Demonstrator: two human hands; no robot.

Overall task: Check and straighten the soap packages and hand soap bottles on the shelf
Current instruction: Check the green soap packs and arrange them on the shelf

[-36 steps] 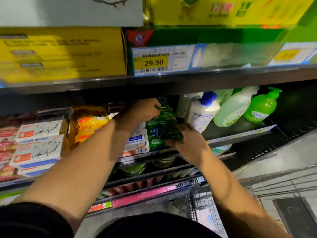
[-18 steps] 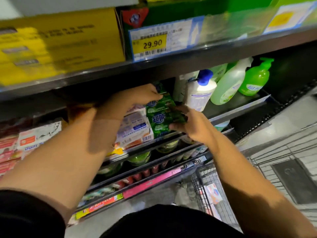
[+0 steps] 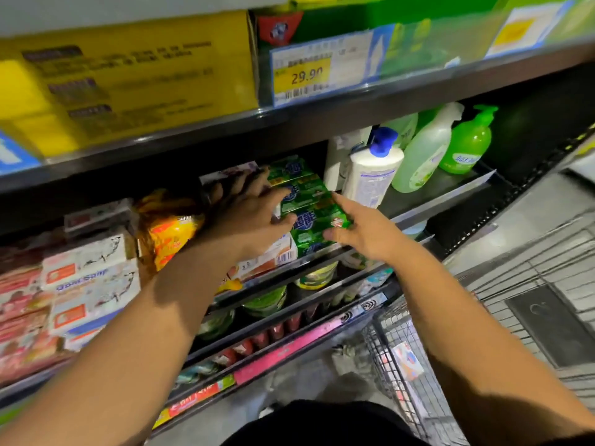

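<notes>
1. The green soap (image 3: 306,201) sat on the shelf (image 3: 450,199) as a row of packs running front to back. There seemed to be three, though blur made the count unsure.
2. The left hand (image 3: 251,217) lay open against the soap's left side. Its fingers were spread and straight, the thumb touched the front pack, and the fingertips reached onto the packs behind.
3. The right hand (image 3: 363,230) was open too, on the soap's right. The forefinger ran straight along the right edge and the thumb pressed the front pack's near corner, with neither curled round it.
4. Just left of the soap, partly under the left hand, lay white boxes (image 3: 273,255) with a barcode facing out.
5. Further left of the soap were an orange pack (image 3: 170,233) and, beyond it, stacked goat soap (image 3: 90,278).
6. Just right of the soap stood a white bottle (image 3: 370,178) with a blue cap. Further right came a pale bottle (image 3: 425,156) and then a green bottle (image 3: 467,146) with a pump.
7. Above the soap, a price tag (image 3: 309,75) read 29.90.
8. Below and right of the soap stood a wire cart (image 3: 402,365).
</notes>
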